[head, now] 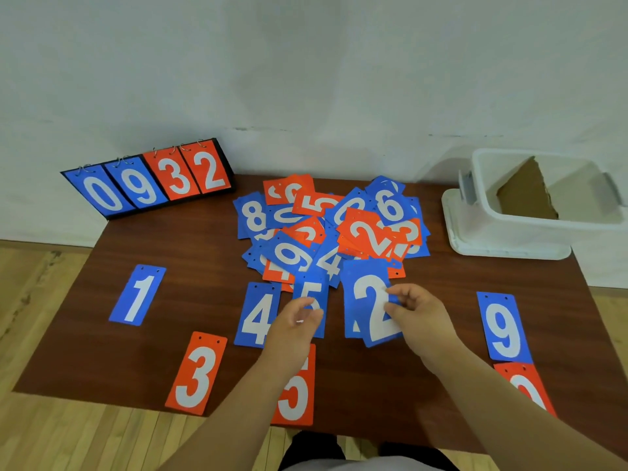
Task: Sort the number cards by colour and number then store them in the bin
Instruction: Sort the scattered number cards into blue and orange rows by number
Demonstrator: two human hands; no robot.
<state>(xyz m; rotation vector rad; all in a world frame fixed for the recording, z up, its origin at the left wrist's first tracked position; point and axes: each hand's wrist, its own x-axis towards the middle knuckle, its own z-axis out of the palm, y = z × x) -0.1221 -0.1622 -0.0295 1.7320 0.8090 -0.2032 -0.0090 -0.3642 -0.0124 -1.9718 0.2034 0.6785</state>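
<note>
A mixed heap of blue and red number cards (334,222) lies at the table's middle back. Single cards lie face up nearer me: blue 1 (137,294), red 3 (197,373), blue 4 (255,314), red 5 (295,392), blue 9 (503,328) and a red card (525,385) under my right arm. My left hand (295,326) pinches the lower part of a blue 5 card (311,294). My right hand (416,314) grips a blue 2 card (368,305) lying over another blue 2. The white bin (530,229) stands at the back right.
A flip scoreboard (149,180) showing 0 9 3 2 leans at the table's back left corner. The bin rests on its white lid (458,232) and holds a piece of brown cardboard (528,193). Wooden floor surrounds the dark table (424,385); a white wall stands behind.
</note>
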